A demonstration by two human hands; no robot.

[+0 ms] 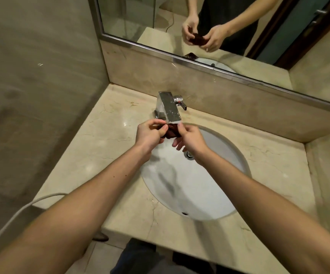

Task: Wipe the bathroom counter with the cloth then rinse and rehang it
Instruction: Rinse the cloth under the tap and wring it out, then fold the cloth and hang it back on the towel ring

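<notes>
Holding the dark red cloth (171,133) bunched under the faucet (169,108) at frame centre: my left hand (150,134) curled round it, my right hand (192,140) pinching its edge, other fingers (177,144) loose. Soft, likely soggy; I'd grip both ends.

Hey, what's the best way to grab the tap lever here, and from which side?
Take the lever by its flat free end, coming from the right: it juts from the right side of the tap. The right hand is nearer, though it now pinches the cloth.
</notes>
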